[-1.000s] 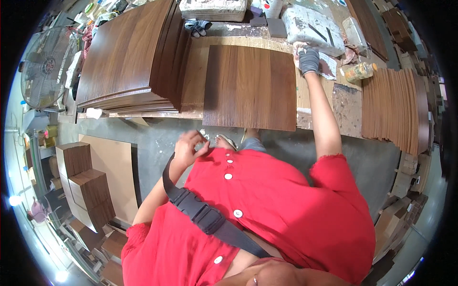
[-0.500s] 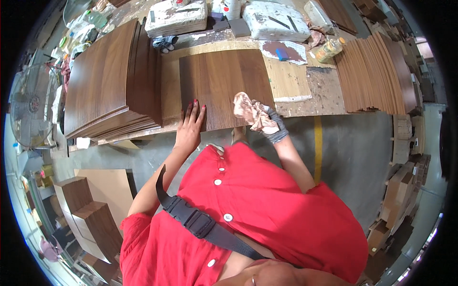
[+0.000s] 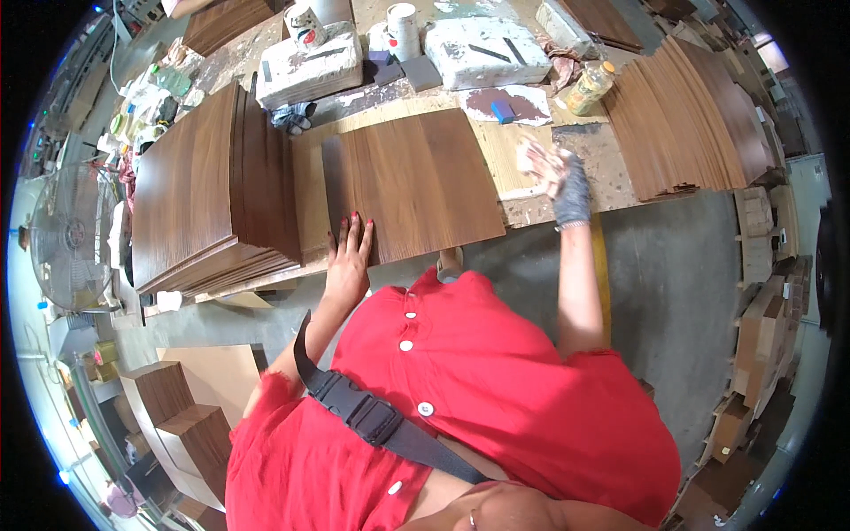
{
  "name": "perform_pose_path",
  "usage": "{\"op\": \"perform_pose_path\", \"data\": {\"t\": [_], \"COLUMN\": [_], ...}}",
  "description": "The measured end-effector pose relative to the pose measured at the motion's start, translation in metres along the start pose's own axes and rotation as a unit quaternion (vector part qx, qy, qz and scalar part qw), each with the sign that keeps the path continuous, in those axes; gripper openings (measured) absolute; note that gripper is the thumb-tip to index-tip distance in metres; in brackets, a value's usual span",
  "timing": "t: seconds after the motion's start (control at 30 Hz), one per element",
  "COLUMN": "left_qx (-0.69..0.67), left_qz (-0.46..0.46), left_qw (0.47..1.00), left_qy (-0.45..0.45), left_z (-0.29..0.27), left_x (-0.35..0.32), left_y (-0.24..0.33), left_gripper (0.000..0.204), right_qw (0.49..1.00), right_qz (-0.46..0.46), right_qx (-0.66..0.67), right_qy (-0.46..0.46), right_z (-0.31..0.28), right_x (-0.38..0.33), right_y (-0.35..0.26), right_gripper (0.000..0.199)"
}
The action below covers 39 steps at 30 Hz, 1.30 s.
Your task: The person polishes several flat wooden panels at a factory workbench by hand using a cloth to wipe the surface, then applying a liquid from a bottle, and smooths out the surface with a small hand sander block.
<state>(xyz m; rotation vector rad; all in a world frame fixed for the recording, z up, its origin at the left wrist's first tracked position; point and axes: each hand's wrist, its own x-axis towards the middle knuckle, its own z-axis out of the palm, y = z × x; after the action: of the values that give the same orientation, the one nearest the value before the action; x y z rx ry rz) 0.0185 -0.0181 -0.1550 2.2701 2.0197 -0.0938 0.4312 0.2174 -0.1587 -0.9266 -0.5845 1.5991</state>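
A dark brown wood-grain panel (image 3: 421,181) lies flat on the workbench in front of me. My left hand (image 3: 351,252) rests on its near left corner, fingers stretched out and spread. Off the panel's right side, my right hand (image 3: 571,190), in a grey glove, grips a crumpled pale pink cloth (image 3: 542,166). The cloth hangs over the bench surface and is slightly blurred. Beyond the panel, a small blue block (image 3: 503,111) sits on a brown-stained white sheet (image 3: 527,99).
A tall stack of brown panels (image 3: 190,181) stands at the left, another stack (image 3: 673,119) at the right. A bottle with yellowish liquid (image 3: 589,88) is near the right stack. Two white-wrapped blocks (image 3: 487,55) and a white cup (image 3: 403,31) stand farther back. A fan (image 3: 71,234) is far left.
My right hand has moved right with the cloth, from over the panel's near right part to beyond its edge. My left hand stays on the panel. The whole view has shifted and tilted somewhat.
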Motion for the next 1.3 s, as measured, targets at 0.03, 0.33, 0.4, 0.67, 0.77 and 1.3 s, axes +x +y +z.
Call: {"op": "perform_pose_path", "data": {"t": [0.03,0.33,0.4,0.67,0.77,1.3], "left_qx": [-0.029,-0.13,-0.137,-0.126,-0.136,-0.11], "left_qz": [-0.016,-0.1,-0.123,-0.166,-0.166,-0.107], "left_qw": [0.999,0.983,0.98,0.977,0.975,0.986], "left_qy": [0.008,0.08,0.075,0.04,0.063,0.07], "left_z": [0.022,0.01,0.009,0.008,0.018,-0.003], "left_x": [-0.001,0.002,0.003,0.009,0.011,0.009], "left_y": [-0.001,0.023,0.025,0.028,0.024,0.006], "left_gripper": [0.092,0.089,0.087,0.073,0.076,0.073], "right_qw": [0.993,0.56,0.284,-0.041,0.441,0.862], "right_qz": [-0.023,-0.43,-0.194,-0.263,-0.27,-0.224], "right_qx": [-0.119,-0.693,-0.924,-0.91,-0.842,-0.433], "right_qy": [0.017,-0.145,-0.169,-0.317,-0.152,-0.139], "right_z": [0.02,0.107,0.135,0.126,0.131,0.1], "right_x": [0.012,0.157,0.174,0.247,0.248,0.149], "right_y": [0.008,0.112,0.124,0.131,0.118,-0.018], "right_gripper": [0.032,0.024,0.022,0.022,0.022,0.027]}}
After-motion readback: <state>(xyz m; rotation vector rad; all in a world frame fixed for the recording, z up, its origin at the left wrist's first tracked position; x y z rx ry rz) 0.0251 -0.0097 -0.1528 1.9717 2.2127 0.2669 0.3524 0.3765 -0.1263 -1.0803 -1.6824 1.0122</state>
